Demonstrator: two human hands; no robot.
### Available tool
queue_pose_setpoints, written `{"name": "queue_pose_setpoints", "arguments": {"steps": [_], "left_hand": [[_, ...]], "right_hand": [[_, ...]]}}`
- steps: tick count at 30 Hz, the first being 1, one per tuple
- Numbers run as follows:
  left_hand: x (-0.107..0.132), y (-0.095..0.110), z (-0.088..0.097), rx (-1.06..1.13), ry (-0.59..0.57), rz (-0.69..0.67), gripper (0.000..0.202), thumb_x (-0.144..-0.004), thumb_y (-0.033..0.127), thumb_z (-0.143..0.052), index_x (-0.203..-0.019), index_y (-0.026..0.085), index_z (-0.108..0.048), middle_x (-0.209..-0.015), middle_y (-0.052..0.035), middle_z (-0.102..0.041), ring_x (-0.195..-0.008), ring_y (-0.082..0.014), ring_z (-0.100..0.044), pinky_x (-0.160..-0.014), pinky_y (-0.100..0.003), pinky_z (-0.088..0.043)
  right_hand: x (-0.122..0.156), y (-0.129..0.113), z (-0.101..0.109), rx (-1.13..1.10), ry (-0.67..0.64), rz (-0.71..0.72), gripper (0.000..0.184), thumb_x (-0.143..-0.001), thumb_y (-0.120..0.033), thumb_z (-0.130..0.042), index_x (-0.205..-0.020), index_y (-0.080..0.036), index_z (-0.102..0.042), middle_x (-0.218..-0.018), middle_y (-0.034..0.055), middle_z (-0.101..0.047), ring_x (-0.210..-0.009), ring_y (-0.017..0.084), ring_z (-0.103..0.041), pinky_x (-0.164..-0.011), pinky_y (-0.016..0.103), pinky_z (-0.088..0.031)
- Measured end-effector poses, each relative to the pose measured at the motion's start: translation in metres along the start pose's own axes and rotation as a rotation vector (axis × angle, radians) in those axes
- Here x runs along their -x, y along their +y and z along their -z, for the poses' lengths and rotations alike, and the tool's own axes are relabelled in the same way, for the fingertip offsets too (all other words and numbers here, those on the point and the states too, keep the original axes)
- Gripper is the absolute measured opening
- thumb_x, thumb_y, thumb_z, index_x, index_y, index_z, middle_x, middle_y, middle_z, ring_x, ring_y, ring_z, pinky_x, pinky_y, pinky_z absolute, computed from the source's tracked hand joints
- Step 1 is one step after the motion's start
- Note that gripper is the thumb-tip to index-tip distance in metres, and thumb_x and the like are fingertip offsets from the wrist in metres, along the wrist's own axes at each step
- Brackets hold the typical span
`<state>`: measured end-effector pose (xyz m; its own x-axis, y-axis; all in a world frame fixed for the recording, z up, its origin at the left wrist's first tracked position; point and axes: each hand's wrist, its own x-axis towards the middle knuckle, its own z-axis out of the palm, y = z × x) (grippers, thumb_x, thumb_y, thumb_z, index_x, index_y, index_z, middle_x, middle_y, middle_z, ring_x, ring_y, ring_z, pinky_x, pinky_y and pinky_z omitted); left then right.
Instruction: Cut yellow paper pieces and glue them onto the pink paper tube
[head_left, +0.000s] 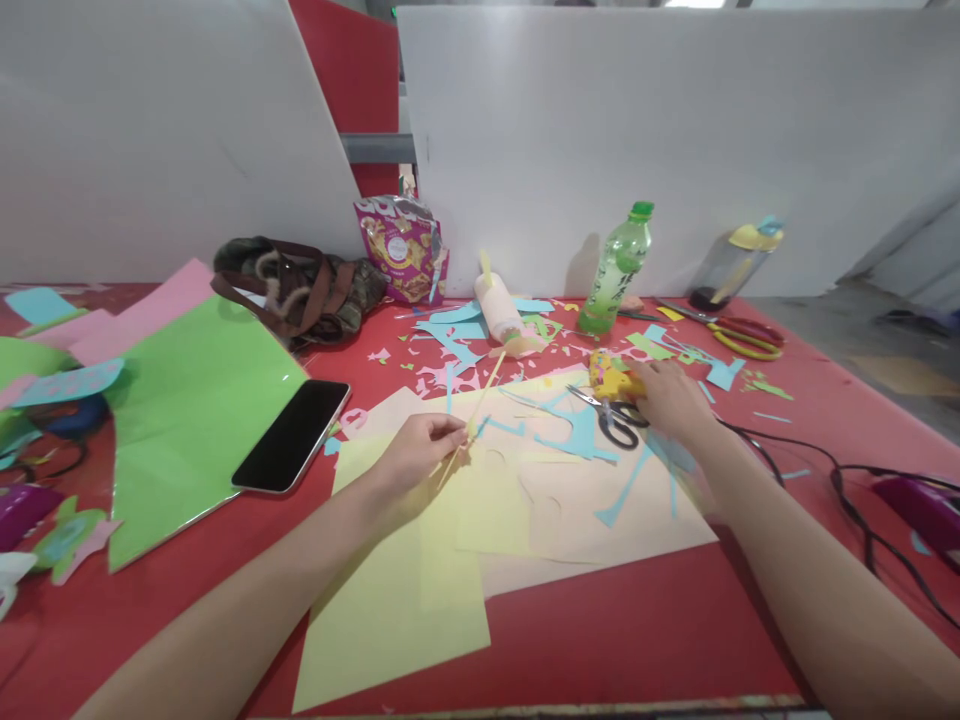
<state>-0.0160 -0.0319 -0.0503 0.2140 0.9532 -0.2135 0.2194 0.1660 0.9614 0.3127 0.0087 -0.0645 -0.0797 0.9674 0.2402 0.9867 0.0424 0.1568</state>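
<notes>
My left hand (424,450) pinches a thin pale-yellow strip (487,385) between thumb and fingers, above the sheets of paper. The strip points up and away, and a small yellow piece sits at my fingertips. My right hand (667,395) is closed around the back of a yellow glue gun (611,378) whose body has a coloured pattern. Scissors with black handles (619,425) lie just in front of it, blades pointing left. Yellow paper (397,580) and pale sheets with cut-outs (577,520) lie beneath, with blue paper offcuts (581,430) on top.
Behind stand a pink paper roll (497,308), a green-capped bottle (616,270), a snack bag (403,250) and a tumbler (739,265). Red-and-yellow scissors (742,335) lie right, near a black cord (840,470). Left are a phone (292,435), green sheet (195,400) and camouflage bag (300,285).
</notes>
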Motion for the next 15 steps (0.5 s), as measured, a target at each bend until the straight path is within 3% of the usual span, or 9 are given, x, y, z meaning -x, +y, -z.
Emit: {"name": "queue_pose_setpoints", "arguments": {"steps": [4, 7, 11, 13, 15], "left_hand": [[0.0, 0.0, 0.002, 0.093, -0.013, 0.079, 0.016, -0.062, 0.028, -0.065, -0.066, 0.012, -0.062, -0.059, -0.0024, -0.059, -0.053, -0.012, -0.054, -0.057, -0.028, -0.044], [0.001, -0.001, 0.001, 0.196, -0.002, 0.124, 0.016, -0.063, 0.026, -0.064, -0.067, 0.011, -0.06, -0.056, -0.0014, -0.057, -0.05, -0.0106, -0.052, -0.053, -0.026, -0.042], [0.001, -0.004, -0.001, 0.274, 0.027, 0.146, 0.015, -0.065, 0.025, -0.063, -0.066, 0.011, -0.059, -0.054, -0.0016, -0.056, -0.047, -0.0095, -0.051, -0.05, -0.024, -0.038], [0.0, -0.005, -0.002, 0.269, 0.038, 0.144, 0.016, -0.065, 0.026, -0.064, -0.065, 0.011, -0.059, -0.054, -0.0019, -0.057, -0.048, -0.0097, -0.051, -0.05, -0.024, -0.038], [0.0, -0.005, -0.002, 0.257, 0.046, 0.133, 0.016, -0.064, 0.027, -0.064, -0.066, 0.011, -0.059, -0.054, -0.002, -0.057, -0.049, -0.0102, -0.052, -0.051, -0.024, -0.038]], "right_hand": [[0.003, -0.005, 0.008, -0.056, 0.116, -0.065, 0.044, -0.072, -0.012, -0.043, -0.116, -0.012, -0.049, -0.089, 0.0152, -0.057, -0.09, 0.029, -0.05, -0.071, 0.037, -0.04], [0.005, -0.015, 0.019, -0.267, 0.181, -0.028, 0.042, -0.07, -0.013, -0.044, -0.111, -0.011, -0.051, -0.09, 0.0139, -0.059, -0.09, 0.027, -0.052, -0.073, 0.037, -0.042], [0.015, -0.04, 0.034, -0.591, 0.023, -0.084, 0.019, -0.072, -0.027, -0.049, -0.087, -0.018, -0.058, -0.071, 0.0047, -0.061, -0.064, 0.02, -0.056, -0.057, 0.032, -0.044], [0.022, -0.054, 0.039, -0.732, -0.108, -0.137, 0.017, -0.071, -0.036, -0.052, -0.074, -0.019, -0.057, -0.061, 0.0024, -0.058, -0.056, 0.019, -0.056, -0.053, 0.031, -0.045], [0.028, -0.066, 0.043, -0.876, -0.169, -0.171, 0.018, -0.068, -0.037, -0.055, -0.073, -0.02, -0.058, -0.063, 0.003, -0.06, -0.058, 0.019, -0.058, -0.053, 0.031, -0.047]]}}
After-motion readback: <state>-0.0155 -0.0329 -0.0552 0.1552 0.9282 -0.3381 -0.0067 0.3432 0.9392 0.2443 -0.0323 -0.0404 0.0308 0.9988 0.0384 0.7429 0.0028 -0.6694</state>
